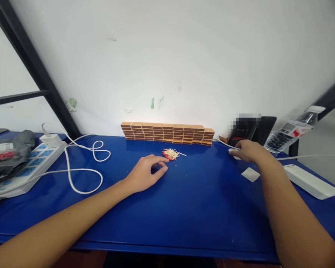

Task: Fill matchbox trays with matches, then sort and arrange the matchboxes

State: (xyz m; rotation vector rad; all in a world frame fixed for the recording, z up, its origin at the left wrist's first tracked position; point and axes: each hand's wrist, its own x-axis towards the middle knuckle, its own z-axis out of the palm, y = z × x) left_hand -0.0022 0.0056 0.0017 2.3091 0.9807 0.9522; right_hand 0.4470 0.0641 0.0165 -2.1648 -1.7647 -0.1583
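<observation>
A loose pile of red-tipped matches [171, 154] lies on the blue table. My left hand [148, 172] rests beside it, its thumb and forefinger apart with nothing between them; the forefinger's tip reaches the near edge of the pile. Over at the right, my right hand [249, 152] is closed at the fingertips around a small white flat piece [236, 158], mostly hidden by the fingers. A similar white square [250, 174] lies flat just below this hand. Against the wall stand matchboxes [167, 133], stacked in several rows.
A phone [241, 130] leans near a single matchbox [225, 139]. A tilted water bottle [294, 128] and a white oblong block [311, 181] stand at right. On the left are a power strip [36, 163], a looping white cable [68, 160] and a grey plastic bag [19, 149].
</observation>
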